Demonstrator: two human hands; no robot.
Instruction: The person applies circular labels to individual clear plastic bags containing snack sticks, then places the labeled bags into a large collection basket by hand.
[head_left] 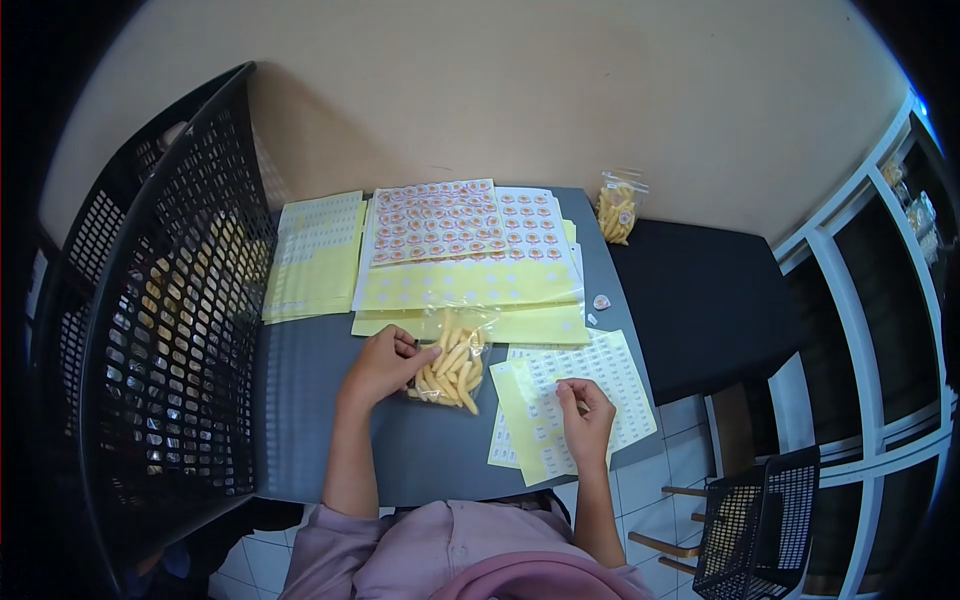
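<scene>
A clear plastic bag of pale yellow snack sticks [457, 370] lies on the grey table in front of me. My left hand [385, 365] grips its left edge, the thumb over the plastic and the fingers curled. To the right, my right hand [586, 412] hovers over a partly used yellow label sheet [535, 420], thumb and index finger pinched together. Whatever is between those fingertips is too small to make out. Beneath that sheet lies another sheet of small printed labels [625, 385].
Round-logo sticker sheets [440, 220] and a stack of label sheets [315, 255] cover the table's back. A tall black basket [170, 300] with packed bags stands left. One filled bag [620, 210] stands back right by a black-covered table [700, 300]. A loose sticker [601, 302] lies near the edge.
</scene>
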